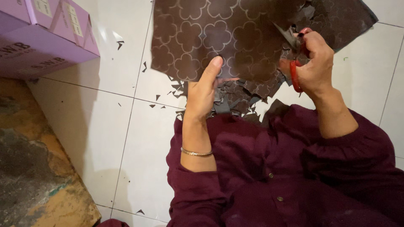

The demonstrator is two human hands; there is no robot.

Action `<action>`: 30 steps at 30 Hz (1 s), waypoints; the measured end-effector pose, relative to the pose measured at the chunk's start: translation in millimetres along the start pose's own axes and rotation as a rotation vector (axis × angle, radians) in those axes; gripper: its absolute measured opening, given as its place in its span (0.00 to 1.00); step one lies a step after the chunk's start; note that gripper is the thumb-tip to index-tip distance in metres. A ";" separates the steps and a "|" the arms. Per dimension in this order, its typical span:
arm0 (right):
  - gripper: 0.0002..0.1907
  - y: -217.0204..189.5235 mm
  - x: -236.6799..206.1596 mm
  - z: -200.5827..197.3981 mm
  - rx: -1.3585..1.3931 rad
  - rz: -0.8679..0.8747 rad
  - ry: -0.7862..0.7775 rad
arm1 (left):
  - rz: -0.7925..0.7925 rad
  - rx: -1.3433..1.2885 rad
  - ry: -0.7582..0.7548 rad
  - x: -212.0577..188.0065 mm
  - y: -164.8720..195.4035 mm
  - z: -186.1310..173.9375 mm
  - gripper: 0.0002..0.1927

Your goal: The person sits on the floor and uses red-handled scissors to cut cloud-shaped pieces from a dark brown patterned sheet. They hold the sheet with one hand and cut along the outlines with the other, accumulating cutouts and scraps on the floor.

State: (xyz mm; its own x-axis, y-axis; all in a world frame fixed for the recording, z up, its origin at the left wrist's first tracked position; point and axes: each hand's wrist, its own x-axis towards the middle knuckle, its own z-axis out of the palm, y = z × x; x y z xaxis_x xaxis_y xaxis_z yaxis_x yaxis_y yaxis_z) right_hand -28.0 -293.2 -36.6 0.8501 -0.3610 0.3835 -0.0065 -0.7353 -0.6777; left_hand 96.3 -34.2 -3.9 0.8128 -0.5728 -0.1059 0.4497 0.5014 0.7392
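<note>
While the left hand (202, 94) pinches the brown sheet (219, 38), the right hand (313, 63) grips red scissors (294, 63); blades seemingly half-hidden.

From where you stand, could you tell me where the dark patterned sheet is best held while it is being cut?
Probably at its lower edge, from below, as the left hand pinches the dark sheet. It hangs limp and wide, and the scissors in the right hand work its right side, so that grip stays clear.
</note>
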 end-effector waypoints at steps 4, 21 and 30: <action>0.28 -5.8 0.9 1.8 0.053 0.241 -0.162 | -0.080 0.202 0.166 -0.3 -8.9 -5.3 0.18; 0.37 -41.3 -21.2 27.0 0.690 0.260 -0.794 | 0.166 0.466 0.353 10.6 -42.8 -6.7 0.27; 0.38 -55.3 -21.2 30.0 0.709 0.264 -0.688 | 0.320 0.444 0.267 1.4 -56.1 13.7 0.20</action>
State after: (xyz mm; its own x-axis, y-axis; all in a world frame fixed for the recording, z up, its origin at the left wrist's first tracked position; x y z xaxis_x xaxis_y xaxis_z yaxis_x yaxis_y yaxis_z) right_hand -29.8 -227.6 -26.1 0.9862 0.1095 -0.1243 -0.1146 -0.0909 -0.9892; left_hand 67.2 -72.0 -36.4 0.9728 -0.2271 0.0464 0.0173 0.2706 0.9625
